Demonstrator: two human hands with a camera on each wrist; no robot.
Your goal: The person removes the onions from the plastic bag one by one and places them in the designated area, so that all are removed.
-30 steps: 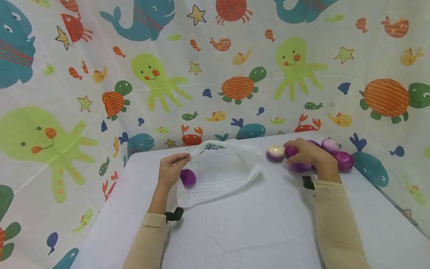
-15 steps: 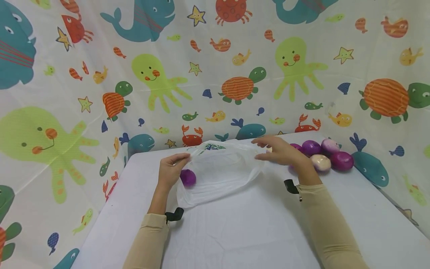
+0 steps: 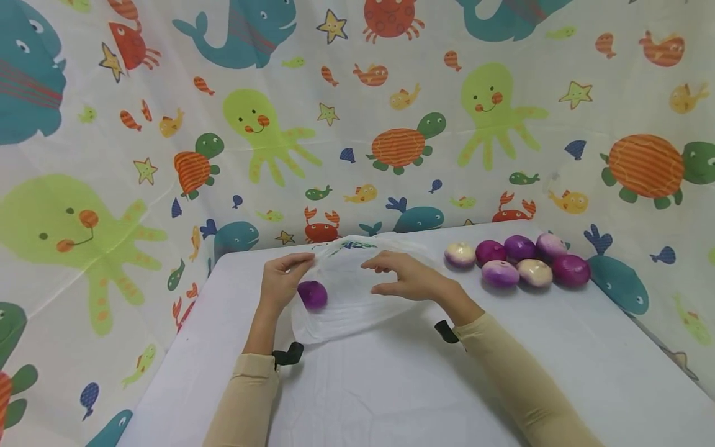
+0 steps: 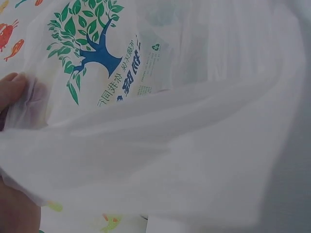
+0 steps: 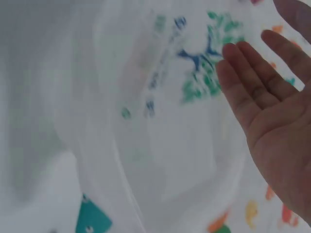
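Observation:
A thin white plastic bag (image 3: 337,324) lies spread on the table with its mouth held up. Its printed blue-and-green tree (image 4: 92,46) shows in the left wrist view. My left hand (image 3: 282,282) pinches the bag's upper left edge between thumb and fingers. Just beside that hand, at the bag's left side, sits a purple onion (image 3: 312,295). My right hand (image 3: 404,276) hovers in front of the bag, thumb apart and fingers loosely bent. In the right wrist view its palm and spread fingers (image 5: 238,90) hold nothing.
Several purple and whitish onions stand grouped at the table's back right, among them a pale one (image 3: 460,255) nearest the bag and a dark purple one (image 3: 571,270) at the far right. A patterned curtain (image 3: 346,81) hangs behind the white table (image 3: 391,397).
My right hand has moved left, from over the onions to in front of the bag, uncovering the group. The left hand keeps its hold on the bag's edge.

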